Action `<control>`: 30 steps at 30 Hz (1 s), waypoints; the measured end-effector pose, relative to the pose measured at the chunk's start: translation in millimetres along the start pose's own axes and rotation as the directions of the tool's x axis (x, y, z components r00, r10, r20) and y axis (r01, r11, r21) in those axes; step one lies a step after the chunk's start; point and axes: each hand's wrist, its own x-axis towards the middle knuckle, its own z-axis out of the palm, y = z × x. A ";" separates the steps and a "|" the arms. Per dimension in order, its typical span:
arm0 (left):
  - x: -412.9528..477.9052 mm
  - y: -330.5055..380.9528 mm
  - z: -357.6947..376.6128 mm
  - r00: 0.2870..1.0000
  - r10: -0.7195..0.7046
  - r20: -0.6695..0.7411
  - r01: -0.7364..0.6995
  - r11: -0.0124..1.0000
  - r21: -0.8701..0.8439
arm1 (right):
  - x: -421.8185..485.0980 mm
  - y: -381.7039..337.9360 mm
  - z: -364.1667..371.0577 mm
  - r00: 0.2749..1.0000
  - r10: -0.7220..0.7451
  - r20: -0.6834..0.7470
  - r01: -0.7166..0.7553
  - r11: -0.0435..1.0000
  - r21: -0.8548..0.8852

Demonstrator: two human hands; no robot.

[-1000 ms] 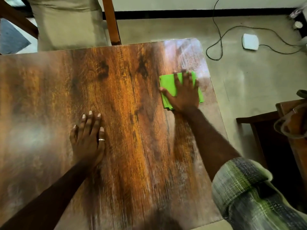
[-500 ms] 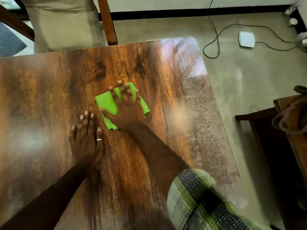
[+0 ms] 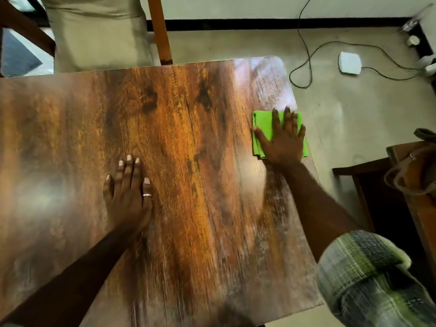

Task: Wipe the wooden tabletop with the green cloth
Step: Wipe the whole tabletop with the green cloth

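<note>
The green cloth (image 3: 264, 125) is pressed flat by the right edge of the wooden tabletop (image 3: 200, 220) under the right hand (image 3: 284, 143), its fingers straight and spread, likely so it can be pushed along, while the table seems to be steadied by the flat, uncurled left hand (image 3: 128, 197).

View: single wide-angle camera worn on the head.
Facing: forward and steeply down onto the table (image 3: 200, 185).
Nearness: close; the table's far right corner is in frame.
</note>
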 end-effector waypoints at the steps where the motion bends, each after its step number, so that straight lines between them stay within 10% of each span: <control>1: 0.3 0.6 -0.1 1.000 -0.001 -0.001 0.001 1.000 -0.001 | -2.2 -11.2 1.6 1.000 0.001 0.008 -0.001 1.000 0.000; 14: -1.6 -0.5 -2.1 0.999 0.025 -0.030 -0.026 1.000 -0.009 | -110.1 -231.6 67.5 0.900 -0.434 0.045 0.433 0.901 0.036; 30: -1.3 3.2 -7.9 1.000 0.010 0.007 -0.009 0.998 -0.056 | -20.4 13.2 0.9 0.999 -0.040 0.003 0.040 0.999 -0.022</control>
